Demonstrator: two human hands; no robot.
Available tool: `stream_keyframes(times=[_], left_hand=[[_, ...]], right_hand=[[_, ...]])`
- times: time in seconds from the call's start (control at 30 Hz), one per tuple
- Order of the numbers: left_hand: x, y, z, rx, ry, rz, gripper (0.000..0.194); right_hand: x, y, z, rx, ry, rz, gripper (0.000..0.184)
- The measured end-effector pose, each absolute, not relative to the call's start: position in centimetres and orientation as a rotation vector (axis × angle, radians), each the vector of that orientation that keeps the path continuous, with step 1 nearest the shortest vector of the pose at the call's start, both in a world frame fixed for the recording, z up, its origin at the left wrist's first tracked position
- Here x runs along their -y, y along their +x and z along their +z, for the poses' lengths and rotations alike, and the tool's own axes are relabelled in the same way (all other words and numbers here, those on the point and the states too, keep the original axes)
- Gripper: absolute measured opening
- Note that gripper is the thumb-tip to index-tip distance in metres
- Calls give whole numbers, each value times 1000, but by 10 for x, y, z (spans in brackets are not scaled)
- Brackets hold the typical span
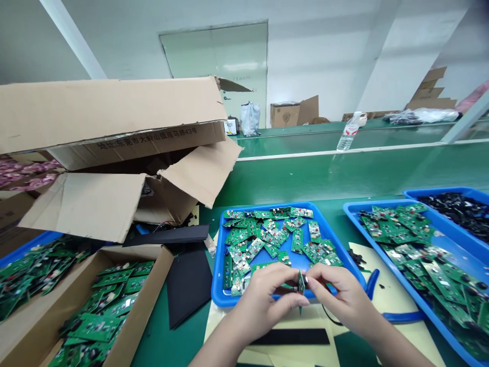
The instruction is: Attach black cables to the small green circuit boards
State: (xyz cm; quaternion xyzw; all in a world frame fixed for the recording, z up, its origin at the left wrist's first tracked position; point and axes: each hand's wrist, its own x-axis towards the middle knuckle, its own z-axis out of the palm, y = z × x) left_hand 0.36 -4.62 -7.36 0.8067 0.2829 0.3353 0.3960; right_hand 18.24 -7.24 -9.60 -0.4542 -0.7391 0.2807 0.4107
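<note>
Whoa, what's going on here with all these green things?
A person's left hand is holding a green board by the near side of the middle blue tray. The right hand is close against the board, but what its fingers are doing is too small to tell. More boards lie loose in that tray, in the right tray and in the box on the left.
</note>
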Motion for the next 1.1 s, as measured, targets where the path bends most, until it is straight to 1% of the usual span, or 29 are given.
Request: stream_keyframes(times=[0.13, 0.17, 0.23, 0.3, 0.37, 0.5, 0.63, 0.9, 1.0, 1.1], left_hand=[[44, 3, -71, -724, 1957, 716, 18], [44, 4, -71, -730, 1940, 693, 20], [43, 6, -73, -734, 1878, 678, 28], [44, 9, -76, -722, 1770, 702, 37], [45, 12, -79, -731, 1670, 729, 40], [48, 16, -82, -806, 1596, 780, 39], [50, 17, -82, -802, 1538, 814, 38], [46, 12, -83, -859, 1551, 695, 42], [43, 9, -84, -845, 1545, 628, 42], [43, 7, -81, -839, 1581, 621, 42]], right_hand=[[70, 181, -102, 1898, -1101, 377, 22], [70, 181, -103, 1908, -1095, 319, 21], [68, 180, -105, 1945, -1093, 249, 22], [67, 180, -105, 1995, -1089, 224, 25], [67, 179, -104, 2043, -1067, 217, 28], [66, 179, -100, 2056, -1052, 130, 29], [66, 182, -100, 2018, -1074, -2, 25], [64, 190, -107, 2040, -1101, -176, 23], [63, 192, -108, 2037, -1105, -182, 23], [63, 191, -110, 1989, -1097, -114, 19]])
